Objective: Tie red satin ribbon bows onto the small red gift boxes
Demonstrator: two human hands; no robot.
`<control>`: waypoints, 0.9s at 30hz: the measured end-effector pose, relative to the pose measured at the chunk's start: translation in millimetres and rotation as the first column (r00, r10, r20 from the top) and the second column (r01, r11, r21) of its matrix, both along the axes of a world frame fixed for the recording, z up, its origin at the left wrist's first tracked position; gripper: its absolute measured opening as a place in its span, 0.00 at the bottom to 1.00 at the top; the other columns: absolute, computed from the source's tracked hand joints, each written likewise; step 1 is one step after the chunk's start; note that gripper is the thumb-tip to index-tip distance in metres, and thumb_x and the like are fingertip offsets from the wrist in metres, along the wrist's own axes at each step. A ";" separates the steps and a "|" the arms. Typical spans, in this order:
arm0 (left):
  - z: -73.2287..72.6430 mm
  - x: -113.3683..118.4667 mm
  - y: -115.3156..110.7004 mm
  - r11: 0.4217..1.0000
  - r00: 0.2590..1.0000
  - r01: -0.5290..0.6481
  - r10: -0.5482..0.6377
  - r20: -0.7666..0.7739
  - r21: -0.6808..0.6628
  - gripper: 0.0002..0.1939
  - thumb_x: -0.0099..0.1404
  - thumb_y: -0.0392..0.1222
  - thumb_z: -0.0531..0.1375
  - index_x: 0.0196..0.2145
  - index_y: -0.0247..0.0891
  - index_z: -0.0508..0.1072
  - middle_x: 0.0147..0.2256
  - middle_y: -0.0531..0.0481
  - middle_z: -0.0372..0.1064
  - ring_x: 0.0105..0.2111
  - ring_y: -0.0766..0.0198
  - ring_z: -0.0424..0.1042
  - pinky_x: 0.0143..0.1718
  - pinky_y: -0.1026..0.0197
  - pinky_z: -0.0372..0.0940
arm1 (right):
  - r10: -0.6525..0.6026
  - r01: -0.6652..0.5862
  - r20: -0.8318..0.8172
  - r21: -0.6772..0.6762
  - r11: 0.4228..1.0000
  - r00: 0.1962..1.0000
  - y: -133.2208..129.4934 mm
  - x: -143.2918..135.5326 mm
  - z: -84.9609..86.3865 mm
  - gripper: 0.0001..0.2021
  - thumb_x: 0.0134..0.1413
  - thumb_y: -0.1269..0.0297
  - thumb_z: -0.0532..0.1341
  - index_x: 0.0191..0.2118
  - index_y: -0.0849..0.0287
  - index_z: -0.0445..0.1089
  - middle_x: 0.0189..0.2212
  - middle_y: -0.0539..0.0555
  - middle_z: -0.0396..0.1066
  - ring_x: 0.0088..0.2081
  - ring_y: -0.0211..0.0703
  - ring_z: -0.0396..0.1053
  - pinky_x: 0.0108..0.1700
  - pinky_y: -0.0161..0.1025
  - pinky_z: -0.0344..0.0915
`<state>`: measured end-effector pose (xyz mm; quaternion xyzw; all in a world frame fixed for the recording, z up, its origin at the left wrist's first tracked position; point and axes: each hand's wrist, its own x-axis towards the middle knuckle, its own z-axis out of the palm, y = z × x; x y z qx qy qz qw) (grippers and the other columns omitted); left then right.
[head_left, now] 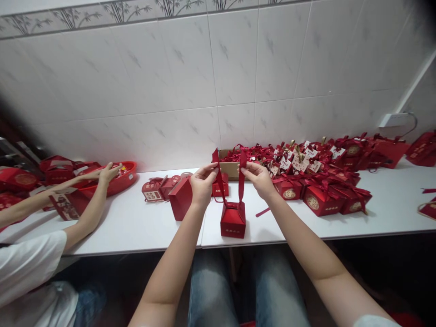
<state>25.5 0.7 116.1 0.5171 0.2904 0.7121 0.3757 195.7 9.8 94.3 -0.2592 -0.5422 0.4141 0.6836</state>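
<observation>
A small red gift box with faint gold lettering stands near the table's front edge, its top folded in. A red ribbon rises from the box top in two upright strands. My left hand pinches the left strand near its end, and my right hand pinches the right one. Beside my left forearm a taller red box stands upright. Behind the ribbon lies an open cardboard box filled with red ribbons, and a loose ribbon piece rests to the right.
Many finished red boxes with bows crowd the right side. Several small patterned boxes stand left of centre. At far left a co-worker's hand reaches into a red basin. A tiled wall bounds the white table.
</observation>
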 end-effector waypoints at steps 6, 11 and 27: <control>-0.5 -0.2 -3.6 0.999 0.997 -0.001 0.004 -0.082 0.033 0.09 0.50 0.36 0.66 0.32 0.38 0.78 0.28 0.51 0.76 0.30 0.69 0.73 0.36 0.66 0.67 | 0.005 -0.005 -0.029 0.005 1.000 1.000 -2.8 -2.1 5.7 0.11 0.39 0.59 0.69 0.31 0.57 0.75 0.29 0.49 0.76 0.33 0.38 0.72 0.45 0.41 0.67; -1.9 -0.3 -2.3 0.999 0.995 -0.007 0.011 -0.099 0.043 0.09 0.50 0.37 0.66 0.32 0.38 0.78 0.29 0.50 0.76 0.31 0.67 0.73 0.37 0.63 0.69 | 0.013 -0.012 -0.049 0.005 1.000 0.999 -2.2 -2.5 5.0 0.11 0.39 0.60 0.69 0.31 0.57 0.74 0.28 0.49 0.75 0.33 0.38 0.72 0.44 0.41 0.67; 9.1 4.6 -0.2 0.986 0.944 0.161 -0.142 -0.298 0.038 0.09 0.51 0.43 0.66 0.30 0.35 0.76 0.31 0.47 0.75 0.33 0.62 0.74 0.37 0.59 0.70 | 0.119 -0.112 0.287 -0.038 0.993 0.950 -10.3 -18.7 30.3 0.12 0.46 0.57 0.60 0.23 0.61 0.71 0.17 0.47 0.64 0.20 0.32 0.59 0.25 0.34 0.58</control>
